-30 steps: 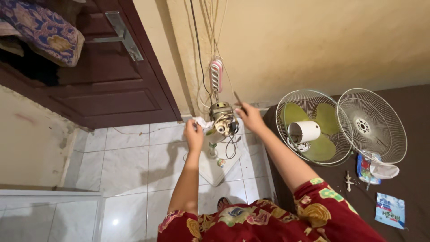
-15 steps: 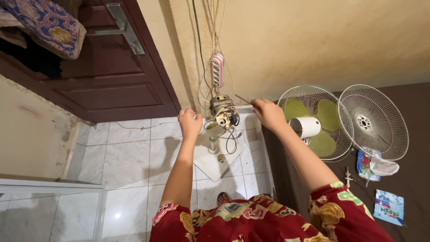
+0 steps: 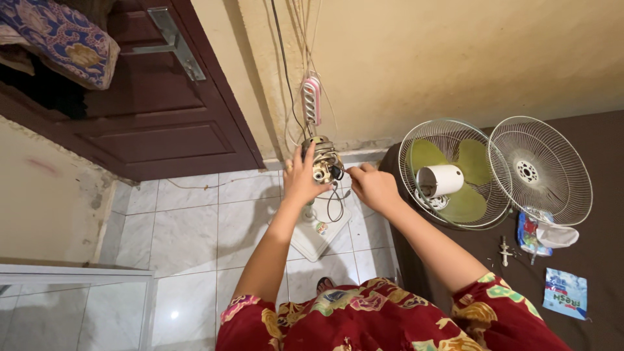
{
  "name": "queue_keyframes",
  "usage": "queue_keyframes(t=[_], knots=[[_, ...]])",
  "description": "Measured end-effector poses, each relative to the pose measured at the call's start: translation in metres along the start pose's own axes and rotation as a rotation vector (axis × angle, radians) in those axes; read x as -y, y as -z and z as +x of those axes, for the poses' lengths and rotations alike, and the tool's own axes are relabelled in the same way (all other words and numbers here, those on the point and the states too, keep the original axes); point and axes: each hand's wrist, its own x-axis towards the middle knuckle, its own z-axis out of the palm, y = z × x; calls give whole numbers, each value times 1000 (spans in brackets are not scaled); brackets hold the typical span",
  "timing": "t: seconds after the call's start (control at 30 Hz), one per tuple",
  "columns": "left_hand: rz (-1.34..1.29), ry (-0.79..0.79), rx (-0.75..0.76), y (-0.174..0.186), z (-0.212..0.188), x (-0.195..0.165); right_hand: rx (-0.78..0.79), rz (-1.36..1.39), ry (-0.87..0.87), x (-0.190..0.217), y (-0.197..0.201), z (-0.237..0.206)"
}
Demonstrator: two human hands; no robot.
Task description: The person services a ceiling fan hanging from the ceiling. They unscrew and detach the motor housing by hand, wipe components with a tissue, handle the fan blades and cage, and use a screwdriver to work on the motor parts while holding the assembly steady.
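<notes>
Fan motor: (image 3: pixel 323 160) the bare motor head of a stand fan, metal windings and casing exposed, sits at the top of its white stand just in front of the yellow wall (image 3: pixel 455 58), over the tiled floor.
Your left hand: (image 3: pixel 300 179) it wraps the motor's left side — fingers curled up around the casing, holding it.
Your right hand: (image 3: pixel 372 187) it sits just right of the motor, fingers drawn narrow and pinched toward the motor's side; whether they grip a small part or a wire there, you cannot tell.
Wires: (image 3: pixel 335 205) dark leads loop down from the motor between your two hands.
Fan base: (image 3: pixel 316 233) white, flat, on the floor tiles (image 3: pixel 188 227) below the motor, partly hidden by your left forearm.
Power strip: (image 3: pixel 312 101) pink and white, hanging on the wall right above the motor, cords running up from it.
Rear grille: (image 3: pixel 455 172) a round wire guard lying on the dark brown mat (image 3: pixel 604 273) to your right — green blades (image 3: pixel 465 201) and a white cylindrical housing (image 3: pixel 441 180) rest inside it.
Front grille: (image 3: pixel 541 170) second wire guard, overlapping the first one's right edge.
Small items: a screw-like metal part (image 3: pixel 504 250) and a blue sachet (image 3: pixel 565 293) lie on the mat nearer to you.
Door: (image 3: pixel 149 97) dark brown wood, left of the wall, patterned cloth (image 3: pixel 58 39) draped above it.
Clothing: red floral sleeves (image 3: pixel 390 318) at the bottom of the view.
</notes>
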Motion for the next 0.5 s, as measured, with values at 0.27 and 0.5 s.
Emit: queue_keyframes(t=[0.27, 0.5], knots=[[102, 88, 7, -13, 17, -2, -19, -286, 135, -13, 9, 18], [98, 116, 28, -15, 26, 0, -37, -372, 141, -2, -24, 15]])
